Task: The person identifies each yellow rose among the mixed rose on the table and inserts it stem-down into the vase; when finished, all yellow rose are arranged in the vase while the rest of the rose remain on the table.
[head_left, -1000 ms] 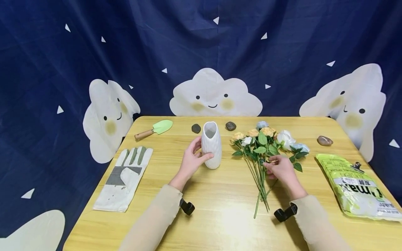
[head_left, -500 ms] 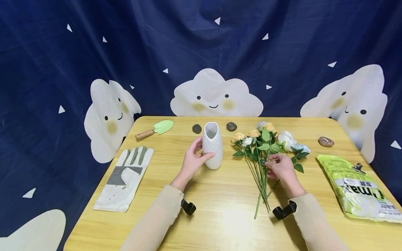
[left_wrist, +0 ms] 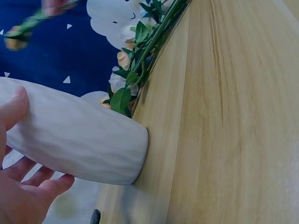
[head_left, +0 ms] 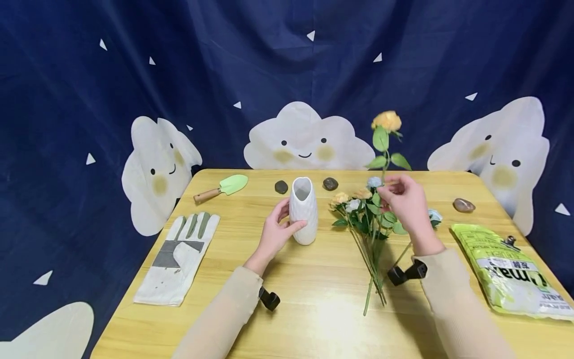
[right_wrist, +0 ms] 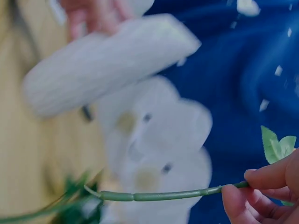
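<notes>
A white textured vase (head_left: 305, 219) stands upright near the table's middle. My left hand (head_left: 275, 232) grips its side, thumb across the front and fingers behind; the left wrist view shows its base on the wood. My right hand (head_left: 407, 202) pinches the stem of a yellow-orange artificial rose (head_left: 386, 121), held upright above the other flowers. In the right wrist view, thumb and fingertips nip the green stem (right_wrist: 163, 195), whose lower end points towards the vase. Below lies a bunch of artificial flowers (head_left: 339, 198), yellow, white and blue, partly hidden by the right hand.
On the left lie a white-and-grey work glove (head_left: 167, 253) and a green trowel (head_left: 233, 184) with a wooden handle. Two dark stones, one left (head_left: 281, 187) and one right (head_left: 330, 183), sit behind the vase. A brown stone (head_left: 464, 205) and a green-white bag (head_left: 506, 271) lie at right.
My right hand has risen from the bunch, drawing one yellow-orange rose up out of it. My left hand and the vase stay where they were.
</notes>
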Available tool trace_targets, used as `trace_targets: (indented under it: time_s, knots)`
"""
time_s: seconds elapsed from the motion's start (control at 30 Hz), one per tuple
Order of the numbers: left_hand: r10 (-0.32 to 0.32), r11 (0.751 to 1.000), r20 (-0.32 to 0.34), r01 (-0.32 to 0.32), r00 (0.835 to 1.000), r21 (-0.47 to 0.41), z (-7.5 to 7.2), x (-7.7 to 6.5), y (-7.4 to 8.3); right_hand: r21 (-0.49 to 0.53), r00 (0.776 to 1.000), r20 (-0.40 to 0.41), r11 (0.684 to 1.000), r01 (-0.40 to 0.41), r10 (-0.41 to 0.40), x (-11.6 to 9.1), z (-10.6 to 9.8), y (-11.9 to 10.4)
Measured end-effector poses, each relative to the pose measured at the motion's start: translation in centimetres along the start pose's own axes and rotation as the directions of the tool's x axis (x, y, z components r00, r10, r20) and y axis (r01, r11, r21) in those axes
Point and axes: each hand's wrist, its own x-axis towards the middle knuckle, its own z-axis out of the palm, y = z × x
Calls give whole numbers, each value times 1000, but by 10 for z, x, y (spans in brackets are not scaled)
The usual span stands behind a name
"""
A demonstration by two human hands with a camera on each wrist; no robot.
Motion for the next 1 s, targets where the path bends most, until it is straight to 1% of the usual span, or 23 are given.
trace_targets:
  time_s: [0.1,0.17,0.2,0.3,0.4,0.5,0.57,0.67,0.77,0.87,1.0]
  knots:
    - [-3,1000,-12,3,1000,-4,-1,2,-11,53,992,-7,990,128,-127,9,14,-36]
    - [-1,1000,-25,1,1000,-2,-2,5,-19,105,980,-6,975,197,-197,14,27,-59]
    - [5,1000,-33,-5,999,5,-2,5,-20,130,974,-2,965,226,-228,15,34,-70]
    - [31,999,-44,-30,999,21,-1,5,-21,190,956,20,940,284,-293,21,53,-95]
    - [50,998,-48,-49,998,24,1,5,-22,227,944,44,923,310,-328,27,69,-107]
    - [52,998,-43,-51,998,25,3,5,-24,272,937,56,909,317,-344,33,82,-111]
    - [50,998,-40,-49,998,32,4,5,-25,295,936,57,902,317,-347,37,90,-109]
    - [57,998,-28,-56,998,31,4,5,-26,317,939,60,898,304,-339,40,99,-105]
    - [53,998,-14,-53,998,16,3,5,-24,347,949,56,898,273,-310,44,107,-100]
    - [54,998,-2,-54,999,12,3,2,-13,372,954,56,893,254,-294,48,114,-91]
    - [63,998,-2,-63,998,12,3,-3,3,369,948,75,891,263,-311,53,123,-77]
